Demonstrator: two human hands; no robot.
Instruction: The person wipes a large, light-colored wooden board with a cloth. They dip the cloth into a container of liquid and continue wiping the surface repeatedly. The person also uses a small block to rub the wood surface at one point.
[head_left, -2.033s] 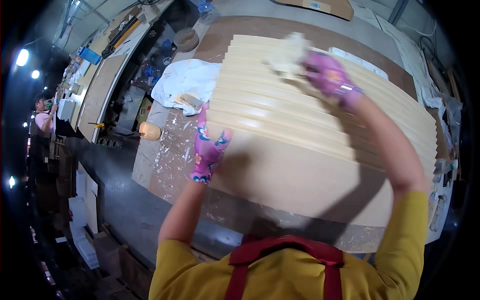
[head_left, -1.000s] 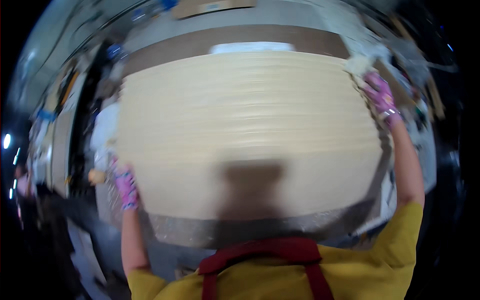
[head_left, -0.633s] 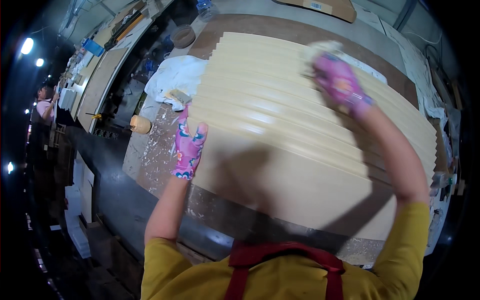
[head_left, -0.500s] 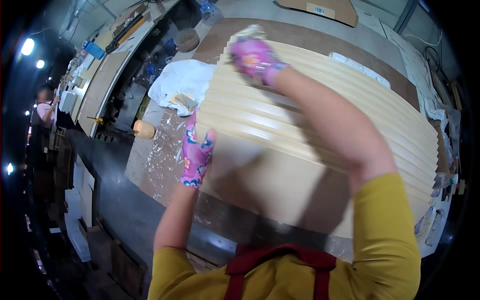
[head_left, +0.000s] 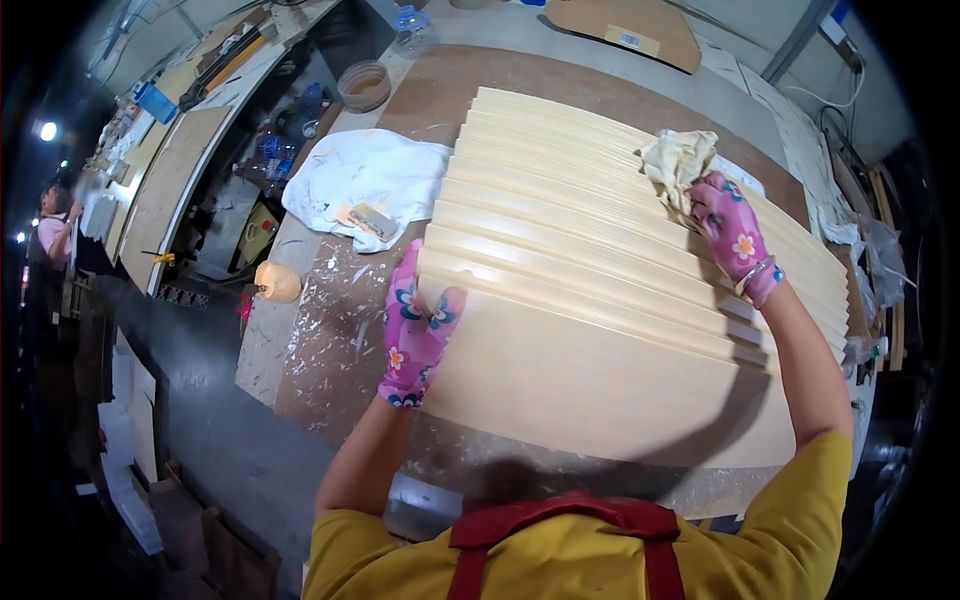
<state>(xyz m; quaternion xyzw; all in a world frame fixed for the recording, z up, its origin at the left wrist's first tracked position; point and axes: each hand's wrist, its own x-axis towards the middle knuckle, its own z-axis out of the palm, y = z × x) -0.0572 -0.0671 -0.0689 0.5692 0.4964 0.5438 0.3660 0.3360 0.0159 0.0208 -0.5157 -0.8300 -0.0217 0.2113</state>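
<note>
Right hand [head_left: 735,237], pink flowered glove, fingers bunched and pressed down on a crumpled pale rag [head_left: 678,163]; rag lies under and just ahead of the fingertips, on the far right part of the stacked pale wooden slats [head_left: 600,290]; half a second ago the same hand and rag were at the far left corner of the stack, so the wipe has swept across the upper edge left to right; judged a pass along the slats, far rows covered, nearer ones perhaps not yet. Left hand [head_left: 415,330], matching glove, fingers together and flat, thumb apart, pressing the near left edge of the stack; position unchanged, steadying. Beyond: white cloth [head_left: 365,180] on the spattered workbench [head_left: 320,340].
</note>
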